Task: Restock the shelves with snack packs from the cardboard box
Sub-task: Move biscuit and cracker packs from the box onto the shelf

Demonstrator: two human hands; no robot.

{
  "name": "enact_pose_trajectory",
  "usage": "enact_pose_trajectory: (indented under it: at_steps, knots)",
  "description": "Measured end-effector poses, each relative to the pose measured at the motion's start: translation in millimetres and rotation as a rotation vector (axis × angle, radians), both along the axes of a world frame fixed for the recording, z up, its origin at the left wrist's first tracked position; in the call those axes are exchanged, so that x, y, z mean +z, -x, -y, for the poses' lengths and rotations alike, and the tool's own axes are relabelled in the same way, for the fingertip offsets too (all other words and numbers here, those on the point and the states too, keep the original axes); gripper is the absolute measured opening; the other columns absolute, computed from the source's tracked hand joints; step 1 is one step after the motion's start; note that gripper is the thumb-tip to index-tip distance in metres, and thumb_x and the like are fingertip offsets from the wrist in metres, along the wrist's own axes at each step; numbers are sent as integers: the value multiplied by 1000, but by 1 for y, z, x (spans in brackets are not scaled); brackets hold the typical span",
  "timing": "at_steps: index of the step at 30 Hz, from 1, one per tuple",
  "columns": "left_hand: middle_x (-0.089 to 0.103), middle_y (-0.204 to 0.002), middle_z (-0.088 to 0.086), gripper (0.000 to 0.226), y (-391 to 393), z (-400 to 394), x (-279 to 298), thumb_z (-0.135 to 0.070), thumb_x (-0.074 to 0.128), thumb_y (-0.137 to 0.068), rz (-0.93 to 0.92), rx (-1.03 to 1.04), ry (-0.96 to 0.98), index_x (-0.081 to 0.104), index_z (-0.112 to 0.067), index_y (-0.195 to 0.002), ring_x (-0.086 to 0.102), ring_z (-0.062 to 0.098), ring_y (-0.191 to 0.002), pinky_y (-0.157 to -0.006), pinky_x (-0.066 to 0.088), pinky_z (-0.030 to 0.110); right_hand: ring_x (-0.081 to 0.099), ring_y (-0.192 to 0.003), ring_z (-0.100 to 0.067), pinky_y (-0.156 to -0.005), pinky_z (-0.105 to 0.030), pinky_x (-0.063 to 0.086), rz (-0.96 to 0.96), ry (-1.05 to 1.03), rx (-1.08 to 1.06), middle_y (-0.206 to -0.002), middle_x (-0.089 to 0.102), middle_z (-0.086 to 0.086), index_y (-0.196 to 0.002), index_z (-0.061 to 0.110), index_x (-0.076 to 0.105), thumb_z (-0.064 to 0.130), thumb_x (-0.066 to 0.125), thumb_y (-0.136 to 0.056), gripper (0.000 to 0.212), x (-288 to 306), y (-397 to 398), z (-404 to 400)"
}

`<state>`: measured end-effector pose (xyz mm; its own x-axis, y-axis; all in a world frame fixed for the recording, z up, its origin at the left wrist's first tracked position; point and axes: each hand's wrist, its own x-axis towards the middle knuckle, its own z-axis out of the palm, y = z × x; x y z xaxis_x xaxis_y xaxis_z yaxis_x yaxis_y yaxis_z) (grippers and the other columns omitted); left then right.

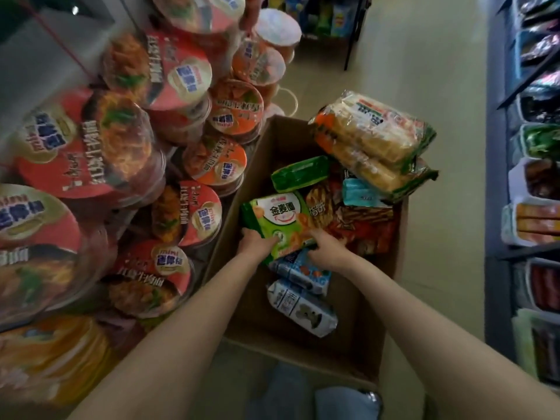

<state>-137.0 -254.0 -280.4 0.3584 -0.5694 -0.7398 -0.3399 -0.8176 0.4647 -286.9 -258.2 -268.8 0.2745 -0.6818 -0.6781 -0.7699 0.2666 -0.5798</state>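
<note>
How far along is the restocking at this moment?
Early or midway. Done: cannot tell, though the shelf trays at right hold goods. In hand: left hand and right hand grip a green snack pack over the brown cardboard box. Left: blue-white packs, red packs and clear cracker bags.

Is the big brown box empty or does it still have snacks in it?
Still has snacks. The cardboard box holds many packs, and both hands, left hand and right hand, grip a green snack pack in it.

Green snack pack (281, 221) tilted up in open cardboard box (391, 269).
</note>
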Motion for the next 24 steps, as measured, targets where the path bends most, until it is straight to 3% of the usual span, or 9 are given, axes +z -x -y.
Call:
enact_pose_trajectory:
  at_steps: [3,6,8,11,13,15,18,22,24]
  knots:
    - [45,-138,15,76,3,7,-15,-24,69,-82,-14,101,27,22,0,-138,45,32,-127,-102,41,39,59,-95,-26,-73,-36,54,34,-42,-61,-133,42,-11,-134,14,42,3,48,-89,46,-16,2,-2]
    - [48,-135,15,80,2,10,-21,-23,77,-73,-57,209,57,31,-2,-135,48,31,-124,-100,45,42,62,-97,-30,-77,-42,57,67,-84,-125,-120,45,-9,-128,12,46,4,48,-90,39,-25,4,-3]
    - [56,-128,10,69,7,9,-14,-23,79,-71,-105,212,88,46,-6,-129,55,28,-115,-91,49,36,63,-98,-32,-80,-47,56,102,-103,-215,-118,48,-10,-124,10,47,3,49,-89,35,-24,8,-4]
    - [62,-116,7,52,14,5,16,-31,75,-73,-17,46,171,56,-9,-116,60,23,-105,-79,47,28,64,-87,-27,-80,-46,56,169,-131,-386,-108,55,-12,-124,4,45,10,49,-93,31,-9,17,-3]
    - [63,-107,6,49,14,6,52,-37,74,-72,72,-216,172,57,-10,-109,60,22,-96,-74,47,28,63,-72,-21,-67,-37,57,198,-179,-416,-111,56,-14,-129,3,42,22,50,-95,40,9,28,-5]
    - [64,-98,4,46,12,11,93,-39,74,-71,61,-455,93,60,-9,-103,61,19,-87,-68,49,27,61,-65,-16,-58,-29,50,192,-248,-375,-126,53,-12,-132,5,40,41,53,-92,55,32,42,-9]
    - [67,-100,6,52,12,18,151,-39,75,-68,-2,-587,3,59,-8,-107,65,18,-86,-70,53,26,56,-62,-13,-62,-26,42,64,-284,-193,-123,58,-8,-125,14,49,62,57,-79,67,68,73,-20]
    - [74,-95,4,52,31,12,211,-39,79,-59,-145,-654,44,66,-11,-100,69,19,-86,-81,53,30,40,-51,-8,-47,-18,30,191,-322,-203,-117,66,-7,-118,12,58,56,61,-79,59,124,135,-37]
    - [75,-93,3,44,53,7,236,-33,78,-65,-246,-654,111,66,-13,-102,70,17,-84,-83,53,31,37,-49,-6,-45,-16,30,278,-259,-249,-117,67,-4,-115,13,60,50,62,-81,50,156,169,-45]
